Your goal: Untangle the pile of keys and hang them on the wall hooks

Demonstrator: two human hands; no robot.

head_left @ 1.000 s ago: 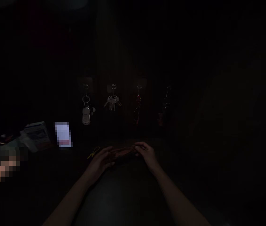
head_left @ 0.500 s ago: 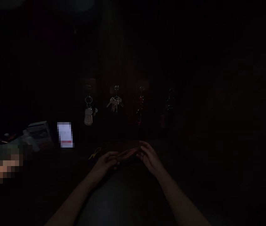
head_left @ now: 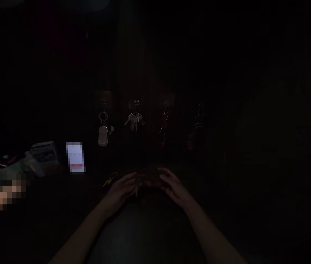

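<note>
The room is very dark. My left hand (head_left: 120, 191) and my right hand (head_left: 174, 186) face each other at the lower middle. Between them is a dark reddish-brown, flat-looking thing (head_left: 148, 180); its kind cannot be made out. The fingers of both hands are bent round its two ends. A small pale narrow piece (head_left: 137, 190) shows by my left fingertips, too dim to name. Just left of my left hand lies a yellow item with a loop (head_left: 110, 179).
Behind the hands, a keychain with a pale tag (head_left: 103, 135), a bunch of keys (head_left: 135, 119), a red keychain (head_left: 164, 119) and a dark one (head_left: 198, 126) hang from hooks. To the left are a lit, pixelated rectangle (head_left: 75, 157), a box (head_left: 45, 154) and a pixelated patch (head_left: 4, 196).
The reddish-brown thing has gone from slanting up toward my right hand to nearly level. The fingers of both hands have shifted slightly on it.
</note>
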